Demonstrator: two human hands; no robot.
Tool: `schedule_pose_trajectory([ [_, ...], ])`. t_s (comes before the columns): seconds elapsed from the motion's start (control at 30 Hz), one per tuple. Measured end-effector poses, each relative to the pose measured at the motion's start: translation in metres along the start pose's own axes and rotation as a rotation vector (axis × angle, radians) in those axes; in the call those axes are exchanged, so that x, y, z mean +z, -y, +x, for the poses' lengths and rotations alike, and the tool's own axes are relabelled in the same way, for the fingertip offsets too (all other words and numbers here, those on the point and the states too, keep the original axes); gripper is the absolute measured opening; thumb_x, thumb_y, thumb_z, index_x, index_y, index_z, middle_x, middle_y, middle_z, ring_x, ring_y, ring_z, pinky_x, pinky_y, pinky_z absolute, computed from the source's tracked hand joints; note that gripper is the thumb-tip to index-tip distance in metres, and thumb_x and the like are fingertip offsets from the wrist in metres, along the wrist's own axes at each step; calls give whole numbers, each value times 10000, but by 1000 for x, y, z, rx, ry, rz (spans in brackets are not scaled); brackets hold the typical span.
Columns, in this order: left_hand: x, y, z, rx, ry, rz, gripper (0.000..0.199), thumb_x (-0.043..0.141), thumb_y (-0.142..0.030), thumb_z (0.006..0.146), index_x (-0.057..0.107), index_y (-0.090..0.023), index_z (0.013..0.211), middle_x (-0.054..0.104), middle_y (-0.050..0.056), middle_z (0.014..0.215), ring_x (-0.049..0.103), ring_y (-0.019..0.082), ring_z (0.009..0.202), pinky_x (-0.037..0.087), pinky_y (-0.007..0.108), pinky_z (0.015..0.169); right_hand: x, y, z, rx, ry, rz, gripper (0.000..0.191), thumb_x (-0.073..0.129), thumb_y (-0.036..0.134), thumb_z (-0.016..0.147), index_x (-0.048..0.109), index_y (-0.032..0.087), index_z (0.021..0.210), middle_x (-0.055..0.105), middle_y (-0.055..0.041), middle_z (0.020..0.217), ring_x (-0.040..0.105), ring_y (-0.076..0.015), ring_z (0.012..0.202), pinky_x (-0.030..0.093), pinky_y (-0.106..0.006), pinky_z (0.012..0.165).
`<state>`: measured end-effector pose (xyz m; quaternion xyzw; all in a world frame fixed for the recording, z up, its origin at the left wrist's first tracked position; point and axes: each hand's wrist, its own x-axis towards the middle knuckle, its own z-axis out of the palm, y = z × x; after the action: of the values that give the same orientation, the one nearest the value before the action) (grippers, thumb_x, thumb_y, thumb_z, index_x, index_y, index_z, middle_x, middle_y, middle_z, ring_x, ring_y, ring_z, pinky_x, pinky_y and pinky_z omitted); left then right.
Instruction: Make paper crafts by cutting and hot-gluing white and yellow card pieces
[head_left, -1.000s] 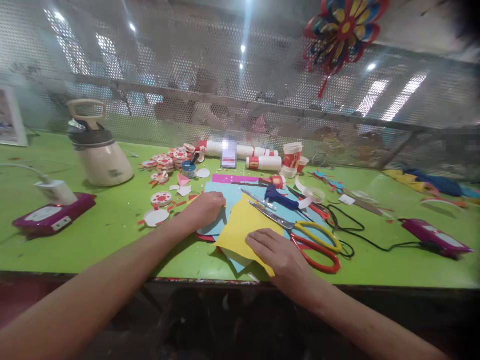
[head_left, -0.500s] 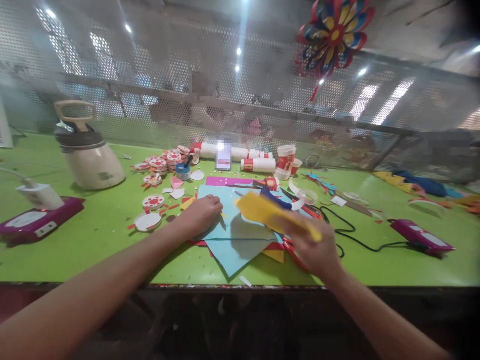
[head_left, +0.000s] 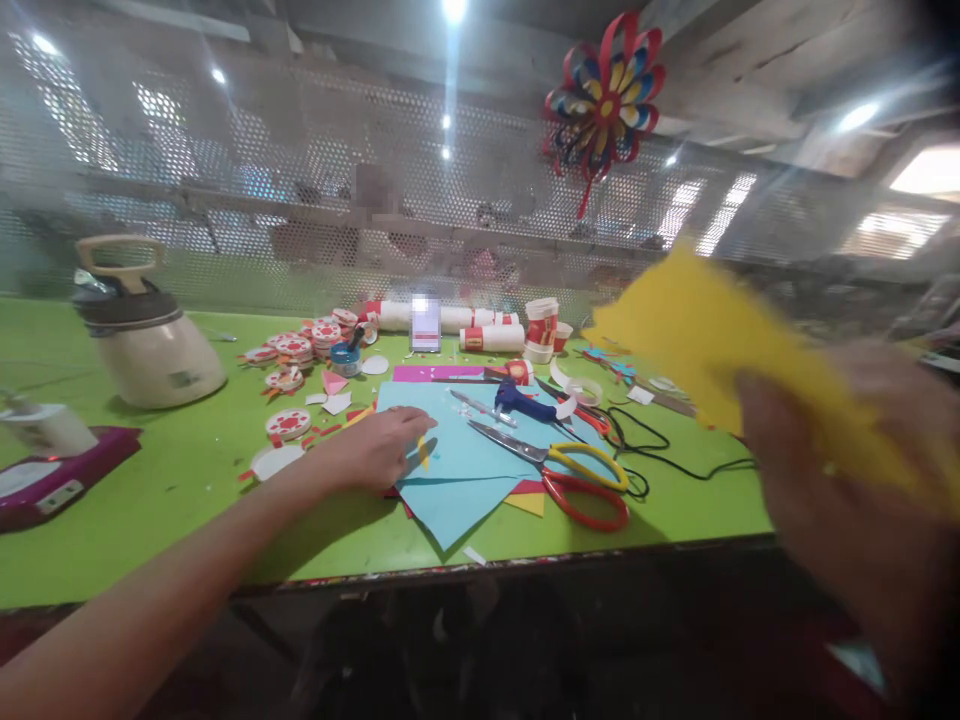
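My right hand [head_left: 817, 510], smeared by motion, is raised at the right and closed on a sheet of yellow paper [head_left: 697, 330]. My left hand [head_left: 386, 445] lies on light blue paper [head_left: 442, 500] with its fingers stretched to the right. A small yellow scrap [head_left: 424, 455] shows by its fingertips. Large scissors [head_left: 525, 450] with one yellow and one red handle lie partly open on the blue sheets. Behind them lie a dark blue glue gun [head_left: 517, 398] and a clear-handled tool [head_left: 487, 408].
Round red-and-white paper pieces [head_left: 289, 425] are piled on the green table [head_left: 322, 540]. A blue jar [head_left: 346, 358], paper cups [head_left: 541, 328], a phone [head_left: 425, 325] and a tape roll [head_left: 583, 390] stand or lie behind. A large flask [head_left: 150, 345] and purple power strip [head_left: 67, 480] are at left.
My right hand has carried the yellow paper up and to the right, uncovering the scissors and glue gun. My left hand stays on the blue paper. The view has shifted somewhat.
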<state>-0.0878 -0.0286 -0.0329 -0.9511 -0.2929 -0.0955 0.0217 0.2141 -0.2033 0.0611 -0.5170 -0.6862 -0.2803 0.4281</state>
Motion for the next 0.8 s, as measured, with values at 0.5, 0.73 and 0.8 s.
schedule_pose_trajectory([
  [0.5, -17, -37, -16, 106, 232, -92, 599, 498, -205, 735, 390, -179, 1323, 430, 111, 1381, 458, 246, 1204, 354, 366, 1019, 56, 46, -107, -183, 853, 342, 730, 481, -26, 552, 490, 145, 1262, 453, -139, 1328, 354, -290, 1225, 364, -486, 1004],
  [0.73, -23, -31, -11, 106, 263, -145, 498, 488, -182, 773, 474, -175, 1270, 443, 113, 1387, 447, 231, 1235, 349, 345, 1031, 36, 7, -115, -210, 852, 185, 760, 431, -49, 608, 428, 150, 1342, 368, -140, 1432, 264, -267, 1342, 342, -502, 1050],
  [0.8, -26, -27, -9, 122, 296, -175, 495, 527, -231, 773, 482, -165, 1262, 454, 116, 1378, 460, 234, 1226, 367, 330, 1016, 36, 1, -117, -216, 786, 188, 691, 422, -50, 646, 481, 157, 1303, 439, -140, 1389, 328, -256, 1317, 384, -484, 1030],
])
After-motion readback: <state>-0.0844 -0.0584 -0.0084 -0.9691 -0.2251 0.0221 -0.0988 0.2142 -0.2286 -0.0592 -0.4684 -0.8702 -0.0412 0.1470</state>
